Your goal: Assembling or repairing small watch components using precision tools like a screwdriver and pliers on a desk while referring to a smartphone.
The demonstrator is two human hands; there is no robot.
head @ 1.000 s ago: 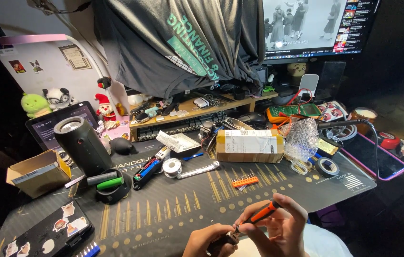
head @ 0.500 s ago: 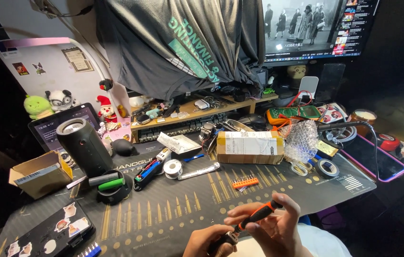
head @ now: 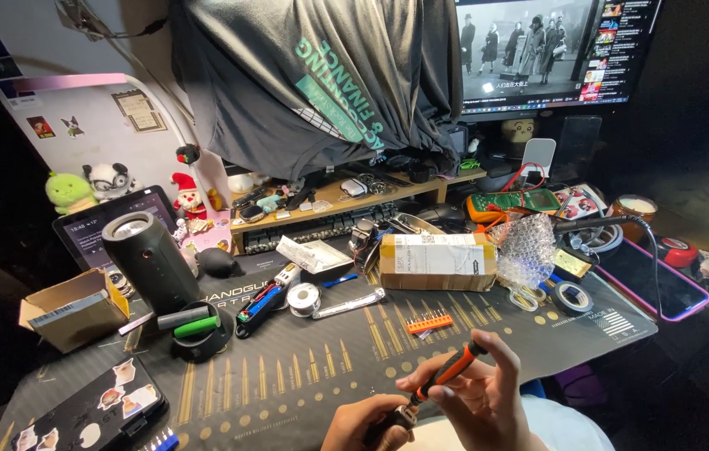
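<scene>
Head view: right hand (head: 480,401) low at frame bottom, fingers closed around an orange-and-black screwdriver (head: 446,373), tip angled down-left. Left hand (head: 363,426) closed around a small dark object (head: 395,422) at the tip; what it is cannot be told. Orange bit holder (head: 428,321) lies on the worktop (head: 304,376) just beyond, cardboard box (head: 436,260) behind.

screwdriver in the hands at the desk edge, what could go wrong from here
1. The right hand tilts the orange and black screwdriver into a small dark part pinched by the left hand; a slip could jab those fingers.
2. Both hands work off the mat edge, so a dropped part may fall to the floor.
3. Dim light makes the tip hard to see.
</scene>
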